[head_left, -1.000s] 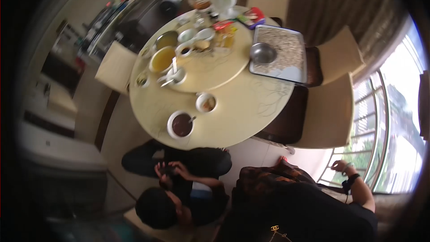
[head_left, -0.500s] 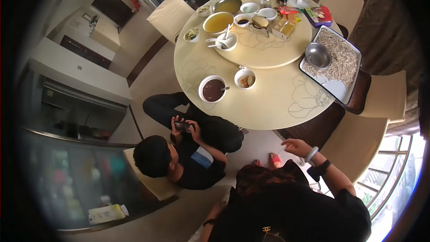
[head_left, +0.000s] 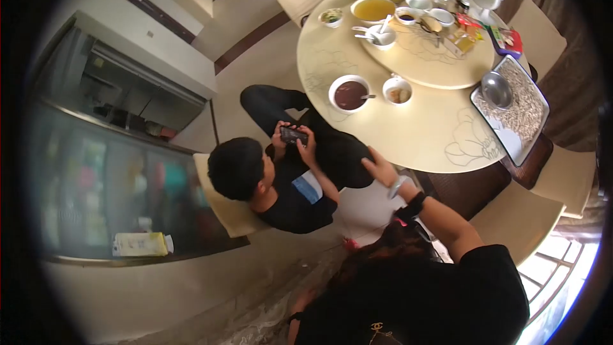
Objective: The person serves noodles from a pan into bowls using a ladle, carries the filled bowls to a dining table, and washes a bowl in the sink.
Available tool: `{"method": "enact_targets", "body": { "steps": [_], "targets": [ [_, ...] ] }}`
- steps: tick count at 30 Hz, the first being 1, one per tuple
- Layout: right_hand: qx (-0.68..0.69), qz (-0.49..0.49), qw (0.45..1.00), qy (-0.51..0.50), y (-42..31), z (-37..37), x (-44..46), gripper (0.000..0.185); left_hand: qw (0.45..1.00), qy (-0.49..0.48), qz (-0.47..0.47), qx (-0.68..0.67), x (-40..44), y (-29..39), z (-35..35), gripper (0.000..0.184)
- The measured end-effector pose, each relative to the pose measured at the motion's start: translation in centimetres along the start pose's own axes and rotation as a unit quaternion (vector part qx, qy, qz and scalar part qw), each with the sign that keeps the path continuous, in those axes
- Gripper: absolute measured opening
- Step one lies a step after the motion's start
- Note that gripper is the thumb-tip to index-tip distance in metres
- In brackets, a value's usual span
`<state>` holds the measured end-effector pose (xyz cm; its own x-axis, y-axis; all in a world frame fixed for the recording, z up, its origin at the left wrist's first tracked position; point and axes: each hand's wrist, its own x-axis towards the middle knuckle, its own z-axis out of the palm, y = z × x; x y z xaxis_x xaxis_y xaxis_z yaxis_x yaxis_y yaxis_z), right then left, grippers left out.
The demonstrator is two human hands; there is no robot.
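My right hand reaches forward at the near edge of the round table, beside the seated person's knee. Its fingers are stretched out and apart, with nothing in them. I cannot tell whether it touches the table. A pale bangle and a black wristband are on that arm. Down beside my body is my left hand, partly hidden and blurred. Closest to my right hand on the table are a small white bowl with some food and a larger bowl of dark red soup with a spoon.
A person in black sits on my left, holding a phone. On the turntable stand several bowls and jars. A tray of pale strips holds a metal bowl. Chairs stand on the right.
My right hand has swung left and forward to the table edge near the seated person's knee. The view has turned, so the table appears farther right.
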<state>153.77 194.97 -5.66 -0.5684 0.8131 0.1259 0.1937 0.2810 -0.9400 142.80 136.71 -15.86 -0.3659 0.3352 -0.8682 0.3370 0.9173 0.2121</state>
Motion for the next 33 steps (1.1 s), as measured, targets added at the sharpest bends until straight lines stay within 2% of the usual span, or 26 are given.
{"method": "enact_targets", "body": {
  "steps": [2, 4, 5, 6, 7, 8, 11, 13, 14, 15, 16, 18, 20, 22, 23, 27, 29, 30, 32, 33],
  "targets": [
    [0.048, 0.104, 0.982, -0.150, 1.2, -3.1, 0.4, 0.058, 0.994, 0.006, 0.042, -0.100, -0.3, -0.2, -2.4, 0.042],
    [0.111, 0.169, 0.957, -0.211, 4.0, -4.3, 1.4, 0.056, 0.978, 0.052, 0.190, 0.069, 3.6, -3.2, -2.4, 0.041],
    [0.159, 0.202, 0.949, -0.180, 5.2, -5.0, 2.4, 0.053, 0.951, 0.093, 0.255, 0.150, 4.0, -4.9, -2.7, 0.040],
    [0.207, 0.234, 0.938, -0.149, 5.6, -5.4, 3.6, 0.051, 0.985, 0.040, 0.164, 0.034, 4.7, -6.1, -3.1, 0.040],
    [0.155, 0.244, 0.949, -0.126, 3.3, -5.6, 4.6, 0.050, 0.993, 0.008, 0.058, -0.101, 5.3, -8.0, -3.6, 0.040],
    [0.099, 0.258, 0.956, -0.096, 0.8, -6.6, 5.2, 0.050, 0.975, 0.005, -0.047, -0.216, -4.3, 3.5, -10.6, 0.041],
    [-0.003, 0.288, 0.951, -0.113, 1.7, -6.5, 8.3, 0.057, 0.974, -0.036, -0.038, -0.221, 0.9, -4.9, -12.9, 0.039],
    [-0.011, 0.306, 0.948, -0.090, 0.6, -6.3, 9.3, 0.061, 0.979, -0.021, -0.061, -0.192, 0.0, -5.2, -15.4, 0.039],
    [-0.028, 0.308, 0.948, -0.075, 0.2, -6.6, 9.7, 0.059, 0.982, 0.000, -0.086, -0.167, -0.6, -5.0, -16.7, 0.038],
    [-0.076, 0.268, 0.958, -0.067, -1.8, -6.4, 9.2, 0.055, 0.982, 0.001, -0.088, -0.168, 0.4, -7.0, -16.9, 0.038],
    [-0.124, 0.227, 0.964, -0.059, -4.0, -6.1, 8.7, 0.052, 0.980, 0.004, -0.065, -0.185, 1.7, -8.6, -17.1, 0.038],
    [-0.133, 0.153, 0.979, -0.014, -5.3, -5.0, 6.2, 0.037, 0.978, 0.009, -0.045, -0.204, 2.4, -10.5, -17.8, 0.038],
    [-0.117, 0.062, 0.991, -0.012, -7.1, -3.2, 3.2, 0.029, 0.927, 0.059, -0.070, -0.363, 2.1, -9.8, -18.5, 0.039],
    [-0.020, 0.045, 0.998, -0.041, -8.8, -1.2, 0.2, 0.024, 0.928, 0.062, -0.037, -0.366, 0.2, -6.7, -19.9, 0.041],
    [-0.001, 0.040, 0.996, -0.085, -9.8, -0.2, -1.1, 0.024, 0.928, 0.066, -0.005, -0.366, -0.4, -5.9, -19.9, 0.042],
    [-0.007, 0.052, 0.958, -0.282, -11.0, 4.9, -5.4, 0.027, 0.896, 0.075, -0.034, -0.436, 1.4, -6.4, -20.6, 0.047],
    [-0.043, 0.057, 0.929, -0.363, -10.5, 7.1, -7.1, 0.028, 0.936, 0.048, -0.042, -0.345, 2.0, -5.1, -21.7, 0.057],
    [-0.052, 0.054, 0.916, -0.393, -10.8, 8.3, -7.8, 0.028, 0.937, 0.047, -0.044, -0.344, 2.7, -6.0, -22.3, 0.057],
    [0.032, 0.112, 0.885, -0.450, -12.6, 10.5, -9.2, 0.028, 0.933, 0.030, -0.015, -0.359, 3.7, -8.1, -24.2, 0.048],
    [0.047, 0.095, 0.874, -0.474, -13.4, 11.6, -9.9, 0.029, 0.933, 0.029, -0.017, -0.357, 3.6, -8.2, -25.3, 0.048]
  ]
}}
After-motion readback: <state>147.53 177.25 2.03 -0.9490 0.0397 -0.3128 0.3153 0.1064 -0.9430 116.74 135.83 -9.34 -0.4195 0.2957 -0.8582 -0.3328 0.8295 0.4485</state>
